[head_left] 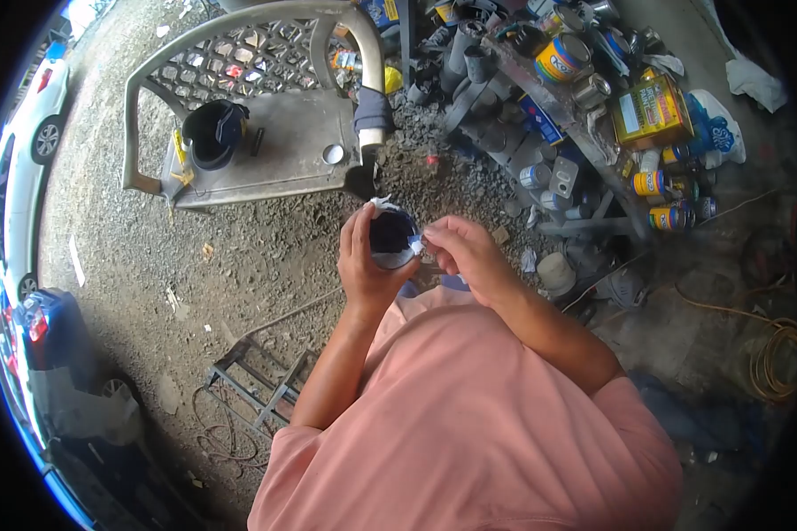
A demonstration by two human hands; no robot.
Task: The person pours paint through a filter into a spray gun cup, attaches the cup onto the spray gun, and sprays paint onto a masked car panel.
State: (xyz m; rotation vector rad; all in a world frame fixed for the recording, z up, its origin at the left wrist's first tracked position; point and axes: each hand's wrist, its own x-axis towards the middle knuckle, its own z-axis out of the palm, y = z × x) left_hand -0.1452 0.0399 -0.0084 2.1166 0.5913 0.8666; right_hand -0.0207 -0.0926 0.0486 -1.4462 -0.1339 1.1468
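Observation:
My left hand point(360, 257) is wrapped round the side of a small round container point(392, 233) with a dark inside, its mouth tipped up toward me. White torn-looking material shows along its rim. At the container's right edge, my right hand point(465, 252) has its thumb and forefinger pinched on a small white and blue scrap point(417, 244). Whether the scrap is paper, tape or cloth I cannot tell. Just beyond stands a worn plastic chair point(283, 181), bearing a dark pot point(211, 137), a small round white lid point(333, 154) and a yellow-handled tool point(181, 152).
Paint cans point(562, 58) and a yellow rectangular tin point(653, 111) crowd a rack at the right. A metal frame point(255, 376) lies on the gravel point(186, 265) at lower left. Parked cars point(53, 115) line the left side. A coiled hose point(777, 358) is at far right.

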